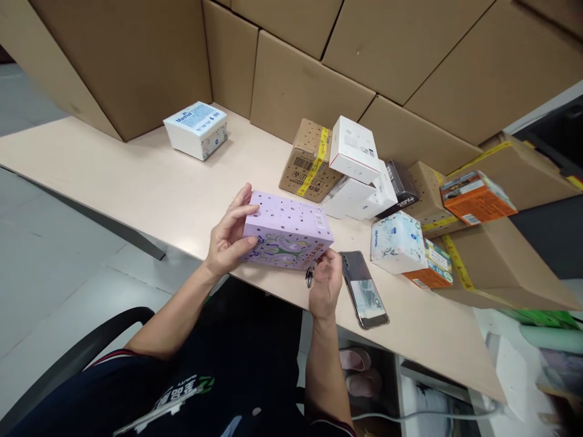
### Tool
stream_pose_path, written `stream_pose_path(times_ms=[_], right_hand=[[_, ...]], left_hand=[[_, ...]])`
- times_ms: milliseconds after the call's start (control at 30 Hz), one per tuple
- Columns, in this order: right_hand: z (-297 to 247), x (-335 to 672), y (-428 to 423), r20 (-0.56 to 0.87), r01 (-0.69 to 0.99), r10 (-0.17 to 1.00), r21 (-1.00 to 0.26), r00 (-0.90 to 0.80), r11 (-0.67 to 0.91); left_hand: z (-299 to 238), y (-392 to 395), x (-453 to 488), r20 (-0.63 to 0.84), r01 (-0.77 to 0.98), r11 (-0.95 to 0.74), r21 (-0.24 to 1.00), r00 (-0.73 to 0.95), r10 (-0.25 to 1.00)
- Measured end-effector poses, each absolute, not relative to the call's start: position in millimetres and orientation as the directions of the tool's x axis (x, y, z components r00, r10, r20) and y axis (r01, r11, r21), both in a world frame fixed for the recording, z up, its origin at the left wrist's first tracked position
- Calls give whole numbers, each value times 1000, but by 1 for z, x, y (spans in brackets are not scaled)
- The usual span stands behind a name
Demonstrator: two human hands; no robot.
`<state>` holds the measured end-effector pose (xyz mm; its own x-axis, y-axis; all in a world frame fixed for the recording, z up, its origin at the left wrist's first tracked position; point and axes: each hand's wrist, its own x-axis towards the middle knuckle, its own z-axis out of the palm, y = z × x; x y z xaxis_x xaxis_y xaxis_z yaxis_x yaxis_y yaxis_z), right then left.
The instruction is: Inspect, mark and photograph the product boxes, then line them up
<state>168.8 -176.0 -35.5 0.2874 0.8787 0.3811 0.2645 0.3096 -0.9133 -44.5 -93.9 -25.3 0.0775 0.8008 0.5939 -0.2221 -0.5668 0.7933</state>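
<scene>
A lilac tea box (289,233) with small dark marks and a floral side is at the table's near edge, between my two hands. My left hand (231,235) is closed on its left end, thumb on the patterned side and fingers on the upper face. At the right corner my right hand (326,282) has curled fingers against the box, their tips partly hidden behind it. Just below the box lies a small dark shiny object (310,277), too small to name. To the right of my right hand a phone (364,291) lies back up.
A blue-and-white tissue pack (198,128) stands at the back left. Toward the right are a taped brown carton (310,161), white boxes (354,149), another tissue pack (396,241), orange boxes (476,197) and an open carton (505,261). Large cardboard boxes (310,79) wall the table's back.
</scene>
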Motion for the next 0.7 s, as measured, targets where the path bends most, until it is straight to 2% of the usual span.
stream_pose_path(times_ms=[67,167,300,400,467,533,600,700], right_hand=[[-33,168,-176,379,317,875,-905,301,283],[-32,168,-177,395,356,866,-891,306,281],[-34,170,-177,392,373,872,-887,293,273],[-35,171,-174,384,377,859,-892,338,250],[-35,172,-171,419,481,821,-852,388,207],[-35,171,-167,458,632,804,-763,378,138],[-36,170,-164,454,761,829,-647,326,55],[-40,167,-161,404,867,872,-497,277,-45]], left_hand=[[-27,-93,-50,558,-191,-532,825,117,822],[-31,-92,-63,419,-144,-395,908,253,872],[-30,-90,-76,320,57,-367,929,381,868],[-21,-88,-80,363,52,-406,912,354,862],[-10,-89,-83,409,14,-433,901,303,861],[6,-90,-86,453,67,-486,872,267,850],[25,-92,-88,501,206,-561,802,280,819],[53,-95,-87,565,336,-661,671,346,749]])
